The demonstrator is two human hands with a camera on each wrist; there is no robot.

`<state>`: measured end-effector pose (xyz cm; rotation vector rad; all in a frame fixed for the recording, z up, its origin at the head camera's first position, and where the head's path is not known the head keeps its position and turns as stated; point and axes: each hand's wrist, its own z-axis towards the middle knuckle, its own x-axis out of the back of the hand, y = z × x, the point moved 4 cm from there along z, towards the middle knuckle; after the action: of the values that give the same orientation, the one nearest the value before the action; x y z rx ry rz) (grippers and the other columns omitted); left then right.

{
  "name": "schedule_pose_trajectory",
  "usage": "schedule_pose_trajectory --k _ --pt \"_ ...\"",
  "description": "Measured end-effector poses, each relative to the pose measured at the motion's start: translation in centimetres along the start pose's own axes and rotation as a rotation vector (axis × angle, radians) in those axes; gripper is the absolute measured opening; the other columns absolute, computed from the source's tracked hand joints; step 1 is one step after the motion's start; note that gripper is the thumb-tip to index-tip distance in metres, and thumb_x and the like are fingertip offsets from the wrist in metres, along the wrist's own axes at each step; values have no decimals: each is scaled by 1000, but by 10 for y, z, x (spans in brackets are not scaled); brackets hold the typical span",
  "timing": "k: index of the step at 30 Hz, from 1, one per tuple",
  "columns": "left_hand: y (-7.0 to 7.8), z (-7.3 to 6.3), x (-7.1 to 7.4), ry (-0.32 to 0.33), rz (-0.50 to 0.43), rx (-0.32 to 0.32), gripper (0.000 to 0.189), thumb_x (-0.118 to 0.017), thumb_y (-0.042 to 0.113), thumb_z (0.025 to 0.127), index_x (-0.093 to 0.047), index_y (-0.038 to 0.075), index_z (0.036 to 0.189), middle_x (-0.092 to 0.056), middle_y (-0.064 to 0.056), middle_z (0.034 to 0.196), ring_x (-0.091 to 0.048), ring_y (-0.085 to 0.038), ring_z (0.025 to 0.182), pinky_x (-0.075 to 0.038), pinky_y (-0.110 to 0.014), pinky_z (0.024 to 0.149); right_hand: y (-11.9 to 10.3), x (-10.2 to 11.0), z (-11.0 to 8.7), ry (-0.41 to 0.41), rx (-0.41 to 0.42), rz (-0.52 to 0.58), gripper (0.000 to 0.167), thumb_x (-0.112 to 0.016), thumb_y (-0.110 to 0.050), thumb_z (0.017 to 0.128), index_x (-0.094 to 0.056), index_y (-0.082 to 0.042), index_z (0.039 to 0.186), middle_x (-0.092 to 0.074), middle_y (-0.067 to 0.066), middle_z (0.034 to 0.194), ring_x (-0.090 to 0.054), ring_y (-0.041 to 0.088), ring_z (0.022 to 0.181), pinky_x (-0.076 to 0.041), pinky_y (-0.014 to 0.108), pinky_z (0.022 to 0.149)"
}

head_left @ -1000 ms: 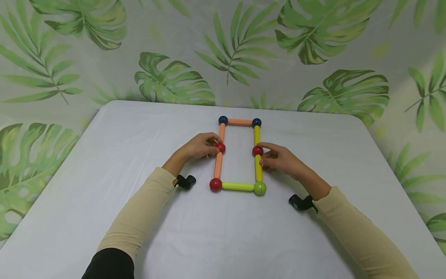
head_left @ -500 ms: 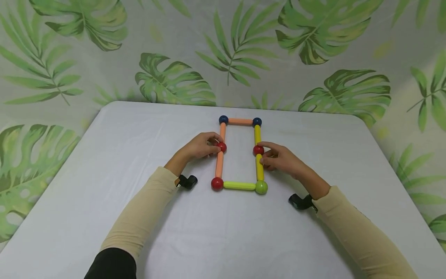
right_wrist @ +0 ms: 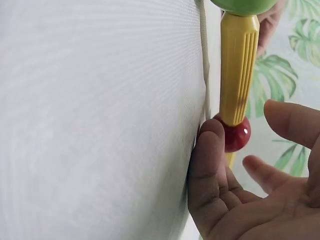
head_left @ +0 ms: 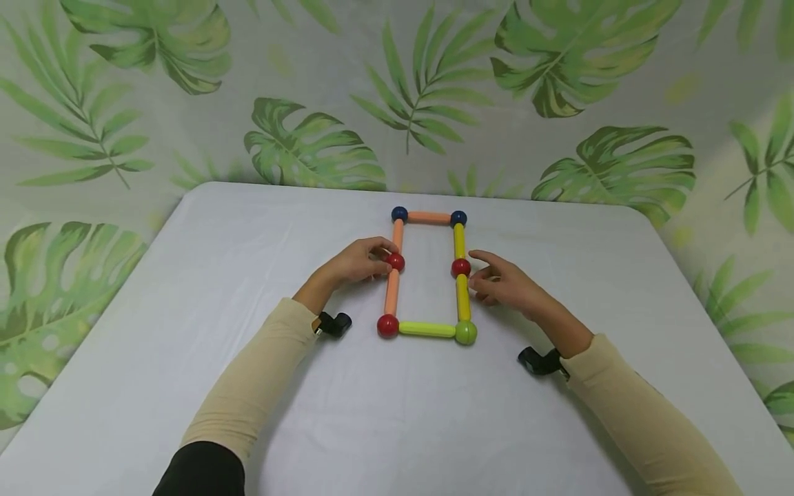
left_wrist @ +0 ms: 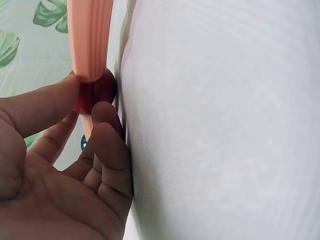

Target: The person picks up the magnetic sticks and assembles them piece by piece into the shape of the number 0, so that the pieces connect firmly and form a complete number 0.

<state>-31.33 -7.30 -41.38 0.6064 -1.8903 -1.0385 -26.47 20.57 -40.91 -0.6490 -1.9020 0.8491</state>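
Observation:
A toy rectangle of rods and balls lies flat on the white-covered table [head_left: 397,413]. My left hand [head_left: 360,260] pinches the red ball [head_left: 395,262] halfway along the left side, between two salmon rods; the left wrist view shows thumb and fingers on that ball [left_wrist: 104,89]. On the opposite side, another red ball [head_left: 460,268] joins two yellow rods [head_left: 463,297]. My right hand [head_left: 502,281] hovers just right of it. In the right wrist view its thumb [right_wrist: 295,122] and index finger stand apart, off the ball [right_wrist: 237,136].
Dark blue balls [head_left: 400,215] mark the far corners, with a salmon rod [head_left: 429,218] between them. A larger red ball [head_left: 388,326], a lime rod [head_left: 426,329] and a green ball [head_left: 466,333] form the near side. Leaf-patterned cloth [head_left: 310,145] hangs behind the table.
My right hand has let go of the right side at its red ball and yellow rod, and drawn slightly to the right. My left hand keeps its pinch on the left red ball.

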Motion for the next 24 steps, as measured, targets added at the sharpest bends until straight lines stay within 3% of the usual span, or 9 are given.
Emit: schedule_pose_trajectory --k 8,19,24 --pt "-4 -2 5 18 5 -5 37 -61 12 95 -56 15 131 -59 -14 130 -56 -22 91 -48 -24 72 2 6 -2 -1 -11 -27 68 -54 -26 102 -18 -15 159 -54 22 134 -64 29 106 -56 37 91" --pt "0 -1 -5 -31 10 -19 40 -59 17 98 -54 18 137 -57 -13 134 -57 -22 90 -48 -24 73 22 33 -30 27 -26 -64 73 -53 -33 102 -14 -7 158 -48 28 141 -66 28 107 -56 39 91" --pt "-2 -5 -6 -36 29 6 45 -56 24 100 -48 19 143 -55 -12 137 -60 -23 92 -50 -26 74 32 44 -42 38 -27 -64 75 -52 -35 103 -12 -4 158 -44 30 144 -66 31 109 -55 44 93"
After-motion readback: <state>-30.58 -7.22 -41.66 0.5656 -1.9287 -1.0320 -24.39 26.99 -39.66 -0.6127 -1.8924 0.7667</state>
